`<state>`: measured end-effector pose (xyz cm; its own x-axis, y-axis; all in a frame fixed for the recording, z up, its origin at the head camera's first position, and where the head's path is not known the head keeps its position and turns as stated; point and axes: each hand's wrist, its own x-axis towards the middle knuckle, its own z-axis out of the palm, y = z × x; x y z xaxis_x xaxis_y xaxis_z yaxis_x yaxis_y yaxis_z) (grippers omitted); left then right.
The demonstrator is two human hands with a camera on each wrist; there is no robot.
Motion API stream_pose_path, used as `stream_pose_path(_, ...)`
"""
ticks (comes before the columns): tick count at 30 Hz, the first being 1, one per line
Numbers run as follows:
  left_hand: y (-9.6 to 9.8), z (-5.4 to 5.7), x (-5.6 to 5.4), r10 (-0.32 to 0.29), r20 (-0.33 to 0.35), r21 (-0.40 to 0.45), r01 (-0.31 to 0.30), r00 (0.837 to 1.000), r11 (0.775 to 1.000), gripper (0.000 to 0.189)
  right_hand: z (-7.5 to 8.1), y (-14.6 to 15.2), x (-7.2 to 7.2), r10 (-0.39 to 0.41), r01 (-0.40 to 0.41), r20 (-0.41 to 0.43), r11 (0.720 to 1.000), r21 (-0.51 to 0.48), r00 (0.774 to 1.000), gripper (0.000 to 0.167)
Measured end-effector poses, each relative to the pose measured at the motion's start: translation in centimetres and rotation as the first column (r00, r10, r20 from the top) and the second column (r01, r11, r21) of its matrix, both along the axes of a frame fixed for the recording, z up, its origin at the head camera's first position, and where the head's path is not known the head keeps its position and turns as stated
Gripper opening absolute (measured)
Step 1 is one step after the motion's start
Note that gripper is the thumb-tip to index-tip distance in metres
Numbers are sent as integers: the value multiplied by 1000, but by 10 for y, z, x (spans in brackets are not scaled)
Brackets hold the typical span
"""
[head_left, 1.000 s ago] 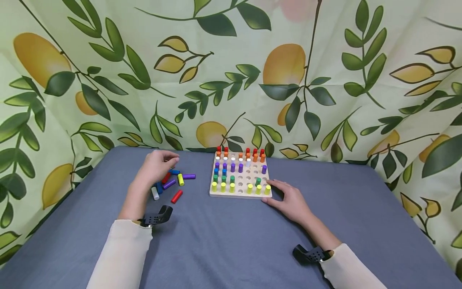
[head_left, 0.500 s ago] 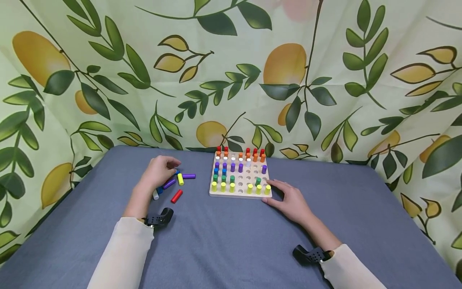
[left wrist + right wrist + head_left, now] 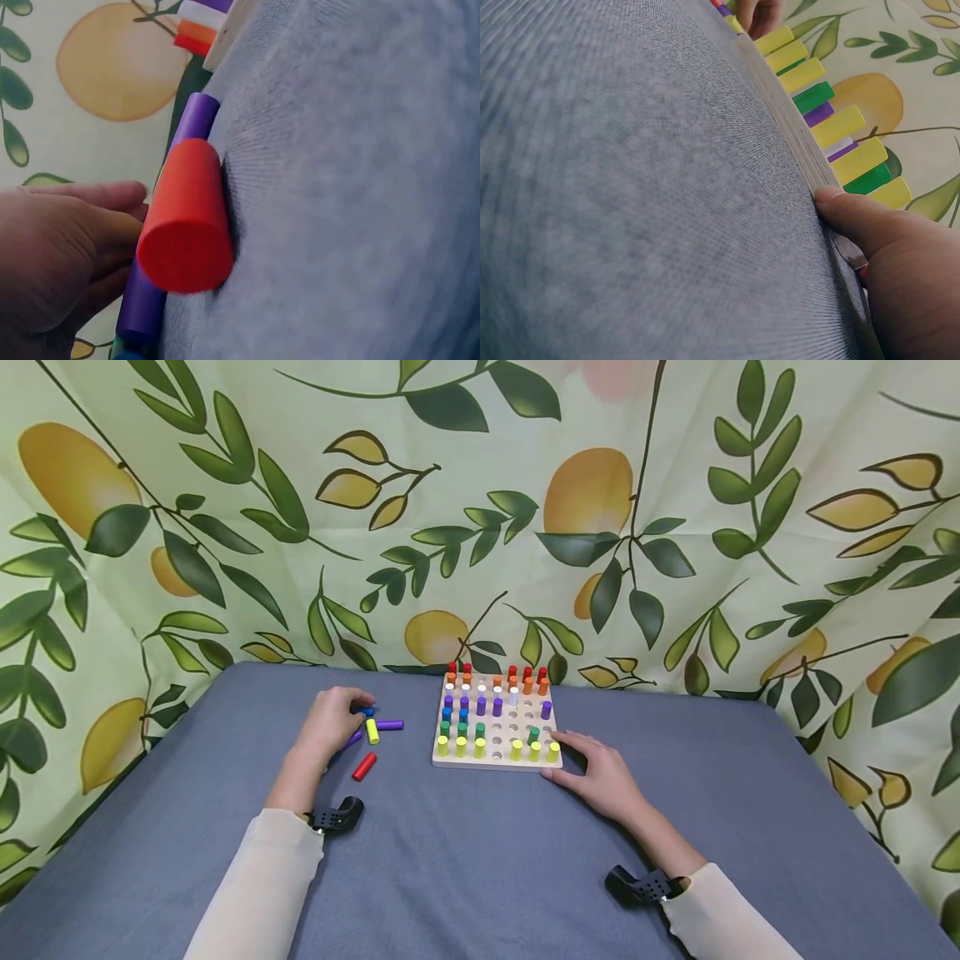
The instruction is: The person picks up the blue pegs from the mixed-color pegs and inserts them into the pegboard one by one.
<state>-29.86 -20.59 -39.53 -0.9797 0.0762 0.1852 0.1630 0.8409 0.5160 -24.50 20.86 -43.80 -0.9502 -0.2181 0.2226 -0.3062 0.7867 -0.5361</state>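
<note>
My left hand [image 3: 327, 720] reaches down over loose wooden pegs at the left, with its fingertips at a blue peg [image 3: 365, 712]. Whether it pinches that peg is hidden. A yellow peg [image 3: 372, 732], a purple peg [image 3: 390, 725] and a red peg [image 3: 364, 767] lie beside it. In the left wrist view the red peg [image 3: 184, 217] covers part of the fingers. My right hand [image 3: 600, 777] holds the near right corner of a wooden pegboard [image 3: 457, 762], thumb [image 3: 847, 214] against its front edge. Rows of coloured pegs stand upright in the board, with some holes bare.
A grey-blue cloth [image 3: 465, 860] covers the table. Behind it hangs a curtain [image 3: 480, 460] printed with leaves and fruit. Another purple peg [image 3: 352, 741] lies partly under my left hand.
My left hand has moved slightly right and lower over the loose pegs, covering several that showed before. My right hand and the pegboard have stayed in place.
</note>
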Motion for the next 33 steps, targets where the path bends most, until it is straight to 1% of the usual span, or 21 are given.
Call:
stream_pose_path(7,5,-2,-3,9,-35,-28,-10,999,1000,26,0,1,1,-7,7,-9,1000,-1,1000,67)
stream_pose_path(14,5,-3,-4,33,-47,31,-31,998,999,30,-2,1,2,-11,11,-12,1000,12,1000,66)
stream_pose_path(18,4,-1,-3,21,-78,48,-18,997,999,32,-1,-1,2,-10,10,-12,1000,3,1000,66)
stream_pose_path(22,6,3,-2,6,-89,36,-3,996,999,31,-1,-2,2,-7,7,-7,1000,-2,1000,66)
stream_pose_path(26,10,8,-1,-2,-87,35,5,996,999,27,-2,-2,2,-5,5,-10,1000,0,1000,65)
stream_pose_path(30,15,15,0,-9,-103,59,15,995,998,24,-2,-2,2,-8,8,-15,1000,0,1000,65)
stream_pose_path(33,20,20,2,-9,-133,83,20,991,996,22,-2,-1,1,-9,9,-17,1000,0,1000,64)
